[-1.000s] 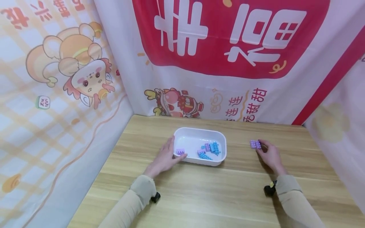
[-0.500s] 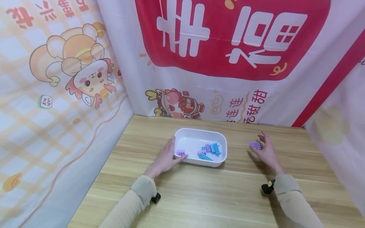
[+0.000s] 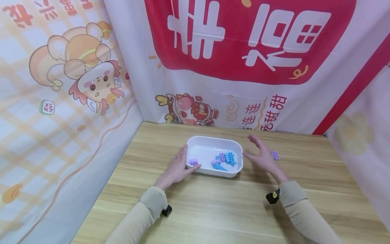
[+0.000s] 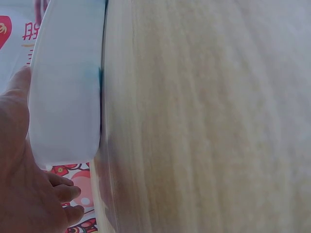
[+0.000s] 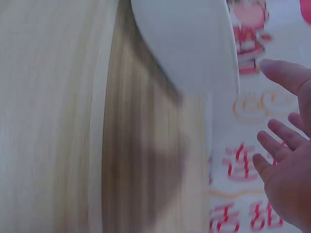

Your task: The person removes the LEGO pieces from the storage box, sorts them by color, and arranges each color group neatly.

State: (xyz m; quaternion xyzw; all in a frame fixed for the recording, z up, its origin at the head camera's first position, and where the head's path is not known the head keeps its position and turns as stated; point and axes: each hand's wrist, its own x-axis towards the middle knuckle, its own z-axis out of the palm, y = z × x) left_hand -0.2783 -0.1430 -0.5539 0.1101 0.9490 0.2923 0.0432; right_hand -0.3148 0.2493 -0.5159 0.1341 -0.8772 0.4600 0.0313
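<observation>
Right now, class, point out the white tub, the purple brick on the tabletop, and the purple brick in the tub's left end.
White tub [image 3: 201,153]: head view, bare inside floor.
Outer purple brick [image 3: 275,155]: head view, studded top.
Inner purple brick [image 3: 193,161]: head view, visible middle.

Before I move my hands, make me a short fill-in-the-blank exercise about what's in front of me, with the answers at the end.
1. Your left hand touches a tub whose colour is ____.
2. The bricks in the tub are purple and ____.
3. In the head view, the purple brick on the table lies to the ____ of the tub.
4. With its fingers spread, your right hand holds ____.

Missing words: white; blue; right; nothing.
</observation>
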